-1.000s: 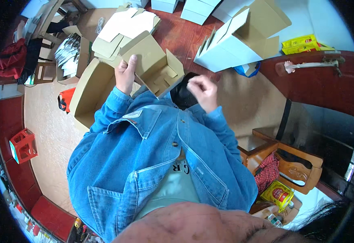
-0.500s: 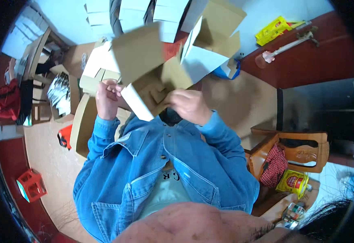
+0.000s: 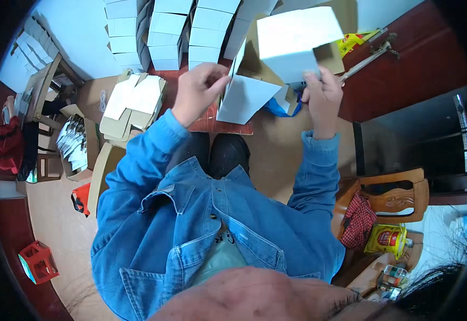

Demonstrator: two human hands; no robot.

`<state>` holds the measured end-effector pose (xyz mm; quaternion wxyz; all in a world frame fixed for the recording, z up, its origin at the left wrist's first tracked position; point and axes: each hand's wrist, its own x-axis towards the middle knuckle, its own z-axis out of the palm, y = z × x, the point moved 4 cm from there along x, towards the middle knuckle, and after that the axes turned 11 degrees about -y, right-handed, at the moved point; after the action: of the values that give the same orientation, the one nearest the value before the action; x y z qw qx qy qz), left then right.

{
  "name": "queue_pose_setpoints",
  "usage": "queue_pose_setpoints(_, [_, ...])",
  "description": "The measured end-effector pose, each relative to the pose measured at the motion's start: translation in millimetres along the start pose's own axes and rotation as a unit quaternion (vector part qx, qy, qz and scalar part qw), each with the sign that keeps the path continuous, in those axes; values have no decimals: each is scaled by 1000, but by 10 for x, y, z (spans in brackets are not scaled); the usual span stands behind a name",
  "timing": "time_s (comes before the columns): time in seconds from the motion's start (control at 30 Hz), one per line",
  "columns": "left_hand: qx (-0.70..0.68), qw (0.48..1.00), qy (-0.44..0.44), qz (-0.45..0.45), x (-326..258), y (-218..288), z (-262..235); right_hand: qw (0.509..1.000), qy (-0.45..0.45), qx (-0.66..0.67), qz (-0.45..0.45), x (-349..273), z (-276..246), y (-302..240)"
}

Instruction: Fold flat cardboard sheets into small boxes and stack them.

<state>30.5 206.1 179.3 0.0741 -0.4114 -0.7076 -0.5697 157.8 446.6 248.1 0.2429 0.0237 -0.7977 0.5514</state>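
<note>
Left hand (image 3: 197, 92): raised ahead of the chest, wrist bent, fingers pinched on a white flap of the cardboard box (image 3: 276, 59). Right hand (image 3: 323, 96): raised, forearm upright, fingers closed on the box's right edge near a brown flap. Box: white outside, brown inside, partly unfolded, held between both hands above the red-brown table (image 3: 404, 75). Beyond it: rows of stacked white boxes (image 3: 164, 32). Left: a pile of flat cartons (image 3: 132, 104). Right: wooden chair (image 3: 394, 195).
</note>
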Motion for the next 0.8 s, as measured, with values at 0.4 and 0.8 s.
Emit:
queue_pose_setpoints(0.4, [168, 985, 5, 30, 434, -157, 272, 949, -29, -313, -24, 215, 53, 154])
queue_pose_setpoints(0.8, [123, 992, -28, 12, 391, -144, 299, 876, -120, -458, -87, 311, 224, 11])
